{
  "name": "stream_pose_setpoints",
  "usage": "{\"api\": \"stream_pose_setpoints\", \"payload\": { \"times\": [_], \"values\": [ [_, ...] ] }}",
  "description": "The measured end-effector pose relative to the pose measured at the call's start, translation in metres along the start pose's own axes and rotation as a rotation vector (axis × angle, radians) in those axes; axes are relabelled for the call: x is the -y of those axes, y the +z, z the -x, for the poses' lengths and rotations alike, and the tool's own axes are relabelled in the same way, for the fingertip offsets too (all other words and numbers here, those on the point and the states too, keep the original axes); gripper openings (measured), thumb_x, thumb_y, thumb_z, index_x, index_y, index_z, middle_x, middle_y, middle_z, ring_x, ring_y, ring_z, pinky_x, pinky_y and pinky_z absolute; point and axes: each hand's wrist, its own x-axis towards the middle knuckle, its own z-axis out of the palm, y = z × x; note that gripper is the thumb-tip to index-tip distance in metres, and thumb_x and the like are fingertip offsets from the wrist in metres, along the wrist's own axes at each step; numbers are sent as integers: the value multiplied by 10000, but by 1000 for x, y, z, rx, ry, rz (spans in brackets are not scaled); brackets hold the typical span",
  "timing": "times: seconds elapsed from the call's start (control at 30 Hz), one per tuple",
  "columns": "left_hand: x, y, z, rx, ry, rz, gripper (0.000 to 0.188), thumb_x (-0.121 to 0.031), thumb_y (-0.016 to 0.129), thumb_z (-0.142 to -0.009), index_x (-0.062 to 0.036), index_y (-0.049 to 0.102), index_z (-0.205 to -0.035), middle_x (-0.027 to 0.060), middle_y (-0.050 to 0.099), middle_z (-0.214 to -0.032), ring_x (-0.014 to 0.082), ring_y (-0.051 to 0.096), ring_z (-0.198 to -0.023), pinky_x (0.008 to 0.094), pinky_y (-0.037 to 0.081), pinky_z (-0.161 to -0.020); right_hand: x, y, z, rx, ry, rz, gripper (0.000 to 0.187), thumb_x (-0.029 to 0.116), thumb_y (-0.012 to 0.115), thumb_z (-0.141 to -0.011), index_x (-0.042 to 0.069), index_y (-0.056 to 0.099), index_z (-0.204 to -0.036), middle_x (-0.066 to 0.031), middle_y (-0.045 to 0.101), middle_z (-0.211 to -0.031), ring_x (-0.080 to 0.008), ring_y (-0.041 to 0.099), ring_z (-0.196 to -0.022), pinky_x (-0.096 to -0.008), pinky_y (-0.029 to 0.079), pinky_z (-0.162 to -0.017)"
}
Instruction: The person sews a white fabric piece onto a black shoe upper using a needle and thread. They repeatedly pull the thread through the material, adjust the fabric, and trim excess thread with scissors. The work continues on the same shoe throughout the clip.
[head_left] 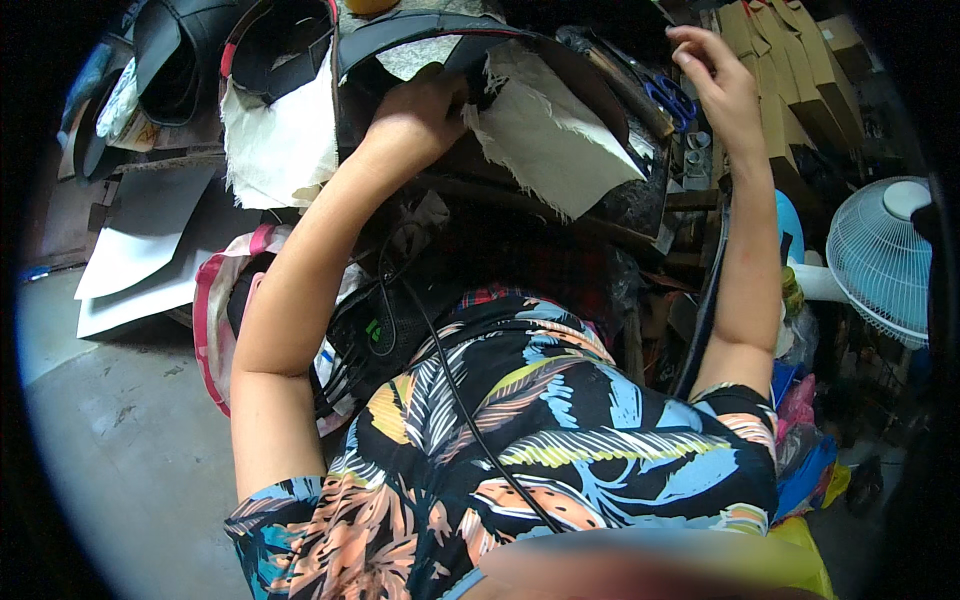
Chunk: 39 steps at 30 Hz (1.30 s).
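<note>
My left hand (pixel 425 115) is closed at the lower edge of a black curved piece (pixel 440 27) that has the look of leather. Its fingertips are partly hidden behind that piece. Frayed cream cloth (pixel 555 140) hangs from the piece, just right of the hand. My right hand (pixel 718 85) is raised at the upper right, away from the black piece, with its fingers bent together. A thin pale line shows near those fingertips, too small to name. To the left stands a similar black piece with red edging (pixel 228 58) and a cream cloth flap (pixel 280 140).
Blue-handled scissors (pixel 670 103) lie among tools below my right hand. Brown cardboard pieces (pixel 790 75) stand at the far right, above a white fan (pixel 880 260). White sheets (pixel 140 250) jut out on the left. A pink-edged bag (pixel 215 330) sits beside my left arm.
</note>
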Motion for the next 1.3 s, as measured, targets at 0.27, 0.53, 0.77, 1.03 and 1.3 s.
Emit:
{"api": "stream_pose_setpoints", "payload": {
  "times": [0.27,0.53,0.77,1.03,1.3],
  "values": [
    [4,1,5,-33,28,64,272,-221,709,-785,-48,669,-991,212,644,-1003,392,658,-907,458,538,-809,-94,0,21,599,424,642,459,348,759,-779,95,671,-1152,-172,706,-1059,-337,683,-973,-440,524,-837],
    [3,2,1,11,-4,78,301,-310,711,-856,-37,662,-973,197,649,-971,395,652,-911,454,529,-794,-39,-35,33,304,622,-217,312,217,646,-888,22,643,-1133,-35,691,-907,-95,614,-817,-239,446,-697],
    [-1,-5,-4,38,-3,47,281,-281,685,-872,-51,697,-1034,221,682,-1012,391,669,-943,452,536,-837,108,4,75,795,548,-694,578,589,663,-869,27,579,-971,-16,583,-658,-64,511,-538,-205,385,-506],
    [9,-13,-2,141,-42,171,220,-197,637,-878,-80,711,-1050,199,695,-973,364,675,-914,421,543,-836,104,33,73,937,877,-649,609,644,531,-924,41,613,-926,-13,609,-624,-72,540,-534,-207,342,-500],
    [17,-4,4,-19,97,254,175,-190,683,-853,-52,667,-959,177,651,-960,363,650,-917,414,520,-806,107,29,29,927,866,-508,558,586,576,-945,40,625,-848,-9,589,-574,-74,563,-459,-182,374,-429]
  ]
}}
